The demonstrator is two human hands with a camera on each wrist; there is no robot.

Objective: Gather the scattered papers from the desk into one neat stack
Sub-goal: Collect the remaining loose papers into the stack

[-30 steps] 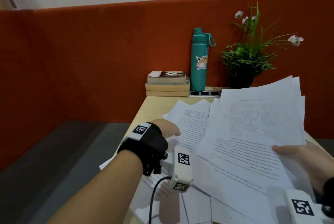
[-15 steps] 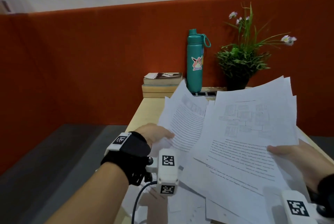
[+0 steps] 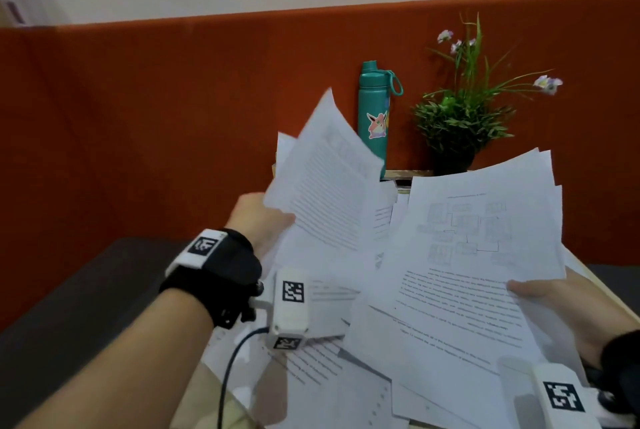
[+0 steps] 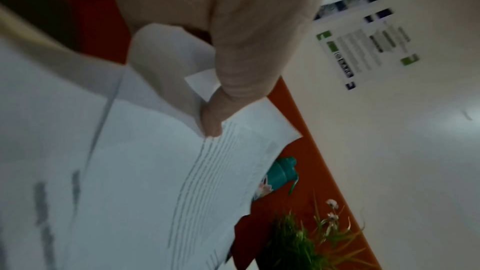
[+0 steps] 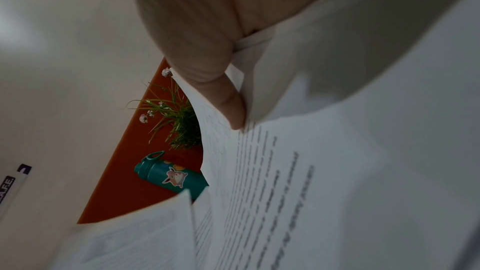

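From the head view, the left hand holds a printed sheet raised and tilted above the counter, its corner reaching in front of the teal water bottle. The right hand holds a fanned bundle of papers by its right edge, thumb on top. More loose sheets lie scattered on the counter below.

The left wrist view adds the grip: the thumb presses on the sheet's printed face near a corner; the other fingers are hidden behind the paper. A poster hangs on the pale wall.

The right wrist view shows its thumb clamped on the bundle's edge, pages curling apart.

Behind the counter stand an orange partition and a potted plant with small flowers.
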